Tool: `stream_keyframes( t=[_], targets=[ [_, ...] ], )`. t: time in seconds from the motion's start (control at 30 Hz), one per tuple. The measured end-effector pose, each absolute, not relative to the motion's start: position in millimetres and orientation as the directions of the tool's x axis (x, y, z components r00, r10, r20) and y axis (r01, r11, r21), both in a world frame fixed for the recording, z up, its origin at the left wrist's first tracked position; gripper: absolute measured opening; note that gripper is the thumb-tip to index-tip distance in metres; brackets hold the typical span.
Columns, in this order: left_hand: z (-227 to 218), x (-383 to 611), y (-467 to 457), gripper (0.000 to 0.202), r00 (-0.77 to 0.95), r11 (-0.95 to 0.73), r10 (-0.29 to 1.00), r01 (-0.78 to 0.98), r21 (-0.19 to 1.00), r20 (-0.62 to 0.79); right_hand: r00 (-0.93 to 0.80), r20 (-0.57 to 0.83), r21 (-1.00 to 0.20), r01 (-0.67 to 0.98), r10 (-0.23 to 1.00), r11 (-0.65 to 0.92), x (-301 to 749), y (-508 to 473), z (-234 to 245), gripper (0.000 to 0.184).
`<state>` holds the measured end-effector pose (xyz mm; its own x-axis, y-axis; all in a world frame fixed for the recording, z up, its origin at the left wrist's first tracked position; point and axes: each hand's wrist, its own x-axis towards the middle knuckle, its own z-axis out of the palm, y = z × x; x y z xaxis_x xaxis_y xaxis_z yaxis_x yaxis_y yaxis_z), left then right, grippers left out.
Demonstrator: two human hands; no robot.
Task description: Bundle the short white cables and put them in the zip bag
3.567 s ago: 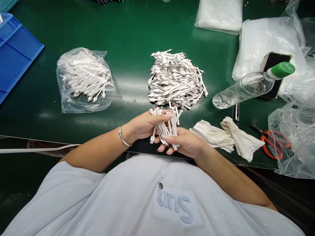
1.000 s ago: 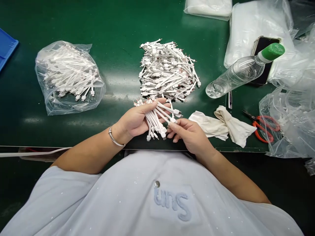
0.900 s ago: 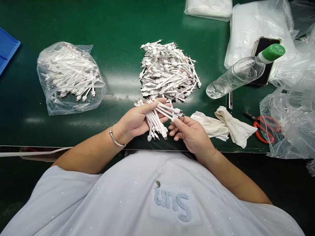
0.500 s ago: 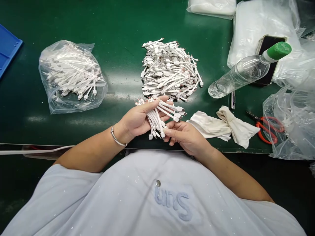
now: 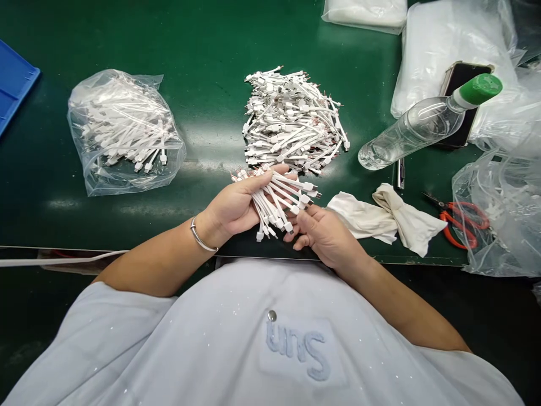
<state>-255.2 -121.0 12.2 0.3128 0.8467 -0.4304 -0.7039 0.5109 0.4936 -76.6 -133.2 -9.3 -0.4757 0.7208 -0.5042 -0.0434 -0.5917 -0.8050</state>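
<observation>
My left hand (image 5: 239, 204), with a metal bangle on its wrist, is shut on a bundle of short white flat cables (image 5: 274, 203) with small connectors at their ends. The bundle fans out to the right of that grip. My right hand (image 5: 323, 234) sits just below the bundle, its thumb and fingertips against the cable ends, and no cable is clearly pinched. Just above both hands lies a loose pile of similar white cables (image 5: 293, 121) on the green bench mat (image 5: 203, 39), almost touching the bundle's upper edge.
A clear bag of white cables (image 5: 124, 132) lies left of the pile. To the right are cloth gloves (image 5: 389, 220), red-handled scissors (image 5: 459, 228), a water bottle (image 5: 416, 127) lying on a phone (image 5: 462, 96), and plastic bags (image 5: 492, 217). A blue tray (image 5: 12, 79) sits at far left.
My right hand has let go of its pinch on the cable ends and dropped slightly below them. The bundle now fans further right, and the view has shifted slightly.
</observation>
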Motion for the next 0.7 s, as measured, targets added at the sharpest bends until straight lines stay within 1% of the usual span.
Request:
stream_keyframes(
  t=[0.07,0.1,0.17,0.3,0.37,0.43,0.5,0.57,0.63,0.7],
  targets=[
    [12.8,-255.3,-121.1,0.031,0.304,0.508,0.847,-0.705,0.495,-0.436,-0.555,-0.53,-0.785,0.035,0.641,-0.619,-74.9,-134.2,-7.3,0.043],
    [13.1,-255.4,-121.2,0.032,0.3,0.506,0.848,-0.705,0.497,-0.438,-0.572,-0.533,-0.788,0.069,0.623,-0.612,-73.9,-134.7,-6.6,0.039],
    [13.9,-255.3,-121.4,0.034,0.294,0.504,0.848,-0.704,0.501,-0.44,-0.555,-0.518,-0.814,0.087,0.651,-0.574,-72.5,-135.4,-6.0,0.033],
    [16.3,-255.0,-121.5,0.035,0.27,0.495,0.849,-0.709,0.502,-0.454,-0.437,-0.478,-0.85,0.012,0.762,-0.526,-73.9,-134.4,-6.9,0.037],
    [17.4,-255.0,-121.4,0.036,0.256,0.492,0.845,-0.718,0.493,-0.47,-0.364,-0.486,-0.839,-0.06,0.794,-0.541,-76.0,-133.3,-7.0,0.04],
    [17.8,-254.9,-121.5,0.037,0.249,0.488,0.843,-0.728,0.482,-0.477,-0.325,-0.519,-0.801,-0.14,0.791,-0.583,-78.4,-132.5,-6.5,0.043],
    [17.7,-254.6,-121.7,0.037,0.248,0.474,0.852,-0.741,0.476,-0.462,-0.366,-0.548,-0.751,-0.182,0.752,-0.635,-81.0,-132.4,-5.5,0.044],
    [17.5,-254.0,-122.2,0.035,0.252,0.461,0.863,-0.749,0.477,-0.438,-0.443,-0.544,-0.725,-0.179,0.713,-0.665,-84.3,-133.1,-4.5,0.042],
    [17.5,-253.5,-122.8,0.03,0.261,0.458,0.869,-0.746,0.483,-0.421,-0.479,-0.525,-0.734,-0.163,0.703,-0.66,-88.3,-133.9,-4.0,0.038],
    [17.7,-253.4,-123.3,0.026,0.273,0.465,0.869,-0.737,0.491,-0.413,-0.457,-0.51,-0.757,-0.162,0.728,-0.632,-92.1,-134.4,-4.2,0.033]
  ],
)
